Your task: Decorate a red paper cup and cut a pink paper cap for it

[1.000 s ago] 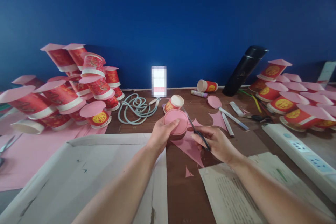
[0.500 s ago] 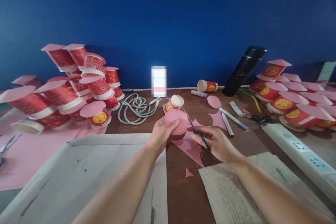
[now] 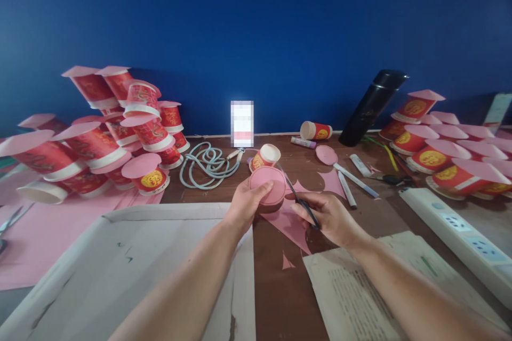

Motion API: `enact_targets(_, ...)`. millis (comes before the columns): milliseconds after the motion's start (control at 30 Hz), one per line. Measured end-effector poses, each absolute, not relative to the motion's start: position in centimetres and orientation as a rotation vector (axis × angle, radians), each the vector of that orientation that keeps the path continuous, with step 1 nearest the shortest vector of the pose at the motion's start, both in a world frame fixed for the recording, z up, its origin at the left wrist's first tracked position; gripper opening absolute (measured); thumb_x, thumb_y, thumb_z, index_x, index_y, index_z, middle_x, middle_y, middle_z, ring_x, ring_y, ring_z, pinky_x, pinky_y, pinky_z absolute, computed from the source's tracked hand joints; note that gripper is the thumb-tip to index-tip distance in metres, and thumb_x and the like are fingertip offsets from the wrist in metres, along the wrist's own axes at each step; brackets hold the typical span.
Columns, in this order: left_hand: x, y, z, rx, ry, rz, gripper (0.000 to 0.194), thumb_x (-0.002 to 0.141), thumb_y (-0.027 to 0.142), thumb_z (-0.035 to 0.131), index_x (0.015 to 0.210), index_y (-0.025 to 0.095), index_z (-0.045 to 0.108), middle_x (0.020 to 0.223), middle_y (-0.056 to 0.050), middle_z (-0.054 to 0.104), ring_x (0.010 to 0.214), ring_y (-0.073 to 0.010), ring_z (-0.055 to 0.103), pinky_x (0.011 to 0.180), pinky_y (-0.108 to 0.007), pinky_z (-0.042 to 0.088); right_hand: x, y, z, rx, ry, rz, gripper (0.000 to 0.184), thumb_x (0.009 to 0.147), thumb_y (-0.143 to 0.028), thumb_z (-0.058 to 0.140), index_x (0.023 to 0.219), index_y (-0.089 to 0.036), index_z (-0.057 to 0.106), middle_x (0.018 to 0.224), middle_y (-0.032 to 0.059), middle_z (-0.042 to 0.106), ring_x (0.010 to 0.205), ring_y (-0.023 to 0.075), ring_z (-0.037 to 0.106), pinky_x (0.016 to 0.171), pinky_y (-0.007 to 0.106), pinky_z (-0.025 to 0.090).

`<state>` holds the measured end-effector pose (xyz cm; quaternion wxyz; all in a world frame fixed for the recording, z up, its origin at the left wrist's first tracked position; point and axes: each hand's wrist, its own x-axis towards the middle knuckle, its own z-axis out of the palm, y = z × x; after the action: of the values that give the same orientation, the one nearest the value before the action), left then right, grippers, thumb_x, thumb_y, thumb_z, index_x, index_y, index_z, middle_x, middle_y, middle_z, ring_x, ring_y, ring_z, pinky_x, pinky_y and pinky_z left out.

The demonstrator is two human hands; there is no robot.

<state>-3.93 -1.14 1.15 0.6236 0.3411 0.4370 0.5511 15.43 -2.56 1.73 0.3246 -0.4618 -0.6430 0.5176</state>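
Between thumb and fingers, my left hand (image 3: pixel 245 206) holds a round pink paper disc (image 3: pixel 268 176) tilted up toward me. My right hand (image 3: pixel 330 218) grips a pair of dark-handled scissors (image 3: pixel 306 206), whose blades lie along the disc's right edge. Whether the blades are apart is hard to make out. Right behind the disc stands a red and white paper cup (image 3: pixel 264 156). Below the scissors, pink paper scraps (image 3: pixel 288 224) lie on the brown table (image 3: pixel 280 303).
Capped red cups are piled at left (image 3: pixel 92 144) and right (image 3: pixel 452 149). A coiled cable (image 3: pixel 208 168), lit phone (image 3: pixel 242 123) and leaning black flask (image 3: pixel 372 109) stand along the wall. A white board (image 3: pixel 168 256), printed papers (image 3: pixel 360 282) and a power strip (image 3: pixel 460 229) lie nearer.
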Motion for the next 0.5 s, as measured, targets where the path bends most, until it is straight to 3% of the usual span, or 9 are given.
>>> enact_targets(500,-4.0,-1.0,0.81,0.777,0.974,1.301,0.044,0.065,0.037,0.08,0.098,0.011,0.07,0.087,-0.01,0.072,0.074,-0.0203,0.066,0.073,-0.033,0.051,15.44,-2.48,1.45,-1.21,-1.706,1.37,0.033,0.083,-0.048,0.065,0.077,-0.015,0.069,0.059,-0.0028,0.049,0.052,0.0081,0.046,0.048,0.021,0.036)
